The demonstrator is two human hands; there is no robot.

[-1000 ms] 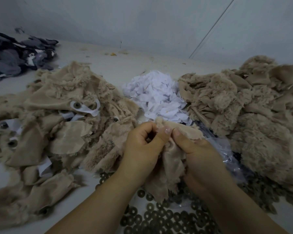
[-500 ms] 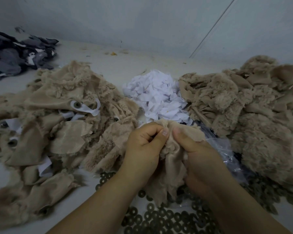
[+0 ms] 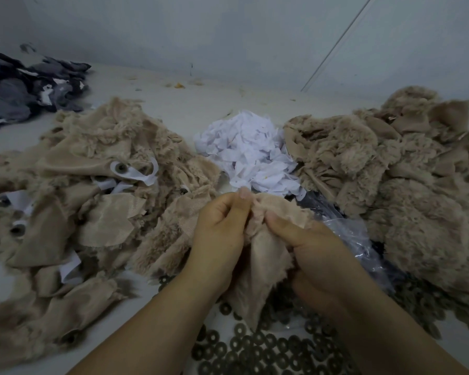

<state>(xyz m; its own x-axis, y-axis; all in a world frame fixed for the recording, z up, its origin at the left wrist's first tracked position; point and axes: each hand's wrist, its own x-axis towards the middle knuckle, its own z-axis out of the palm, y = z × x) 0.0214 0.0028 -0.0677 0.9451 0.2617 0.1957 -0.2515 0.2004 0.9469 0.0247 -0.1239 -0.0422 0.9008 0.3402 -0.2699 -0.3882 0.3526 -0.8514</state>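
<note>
A beige plush fabric piece [image 3: 263, 263] hangs between my two hands at the middle of the view, its smooth backing facing me. My left hand [image 3: 218, 234] pinches its upper edge between thumb and curled fingers. My right hand [image 3: 314, 253] grips the same piece from the right, thumb pressed on the fuzzy top edge. Part of the piece is hidden behind my fingers.
A pile of beige plush pieces with plastic eyes and white tabs [image 3: 92, 190] lies at the left. Another plush pile [image 3: 390, 180] fills the right. White paper scraps [image 3: 252, 152] lie between them. Dark washers [image 3: 255, 347] and a clear plastic bag [image 3: 355, 234] lie near me; grey fabric [image 3: 25, 85] far left.
My hands have risen slightly with the plush piece. My left thumb has shifted up along its top edge. The piles have not moved.
</note>
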